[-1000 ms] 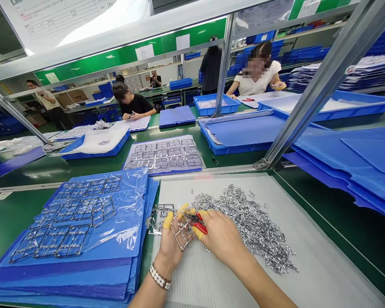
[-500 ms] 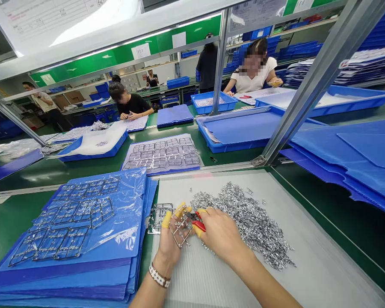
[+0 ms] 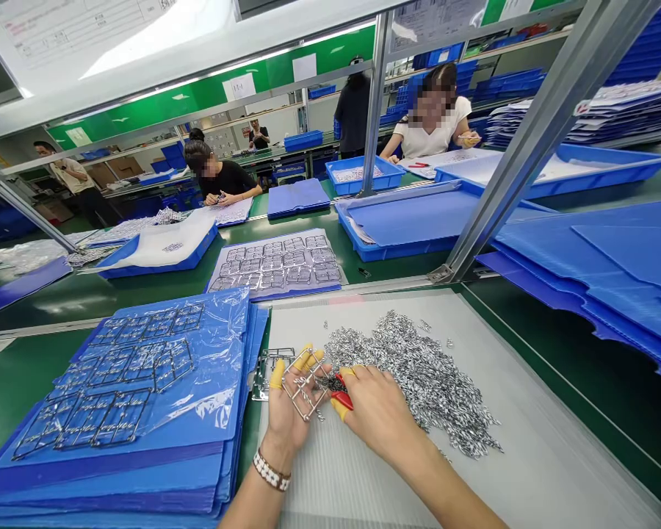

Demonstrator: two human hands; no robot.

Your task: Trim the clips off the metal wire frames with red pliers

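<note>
My left hand [image 3: 289, 415], with yellow finger cots, holds up a silver metal runner frame [image 3: 304, 386]. My right hand [image 3: 377, 415] grips red-handled side cutters [image 3: 340, 393], their jaws at the frame's inner edge. Part of the cutters is hidden by my fingers. Just left of my left fingers, a second runner frame [image 3: 269, 371] lies on a grey corrugated plastic sheet [image 3: 358, 481]. A heap of small silver metal pieces [image 3: 413, 378] sits on that sheet, touching my right hand's far side.
To the left, a stack of blue corrugated sheets [image 3: 126, 441] carries more runner frames under clear plastic. Blue trays [image 3: 396, 228] and a frame-covered sheet [image 3: 278, 268] lie beyond an aluminium upright [image 3: 413, 220]. Co-workers sit across the green bench [image 3: 49, 375].
The whole view has drifted slightly left and up. My hands stay close together, with the frame and cutters in the same hold; the frame has turned slightly.
</note>
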